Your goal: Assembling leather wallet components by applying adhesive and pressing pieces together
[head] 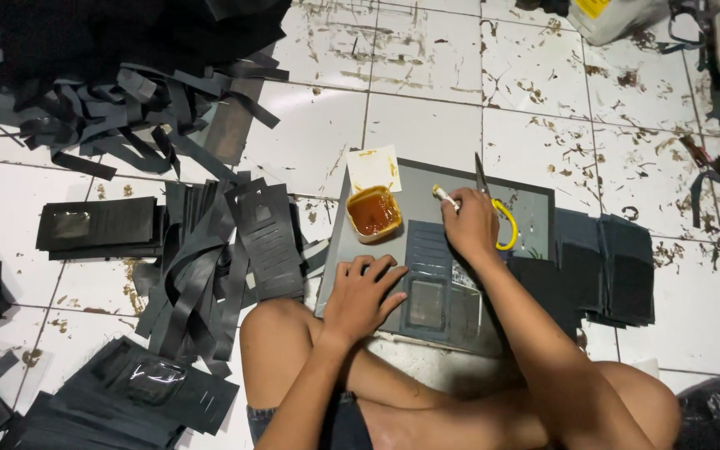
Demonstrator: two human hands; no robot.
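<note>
1. The white tiled floor (427, 125), stained brown, fills the frame; we sit on it cross-legged at the lower centre.
2. A heap of black cut strips and sheets (118, 75) occupies the upper left, apparently stock kept within reach.
3. A grey rectangular work board (535, 208) lies at centre, seemingly to keep adhesive off the tiles.
4. Stacked black panels (618, 267) sit at the right edge of the board.
5. A dark grey slotted wallet panel with a clear window (427, 287) lies on the board.
6. Our left hand (362, 296), fingers spread flat, presses on its left side, which would steady it.
7. Our right hand (470, 223) closes its fingers around a small yellowish-tipped brush (445, 197) above the panel.
8. A yellow cup of amber glue (374, 212) stands just left of the brush, handy for dipping.
</note>
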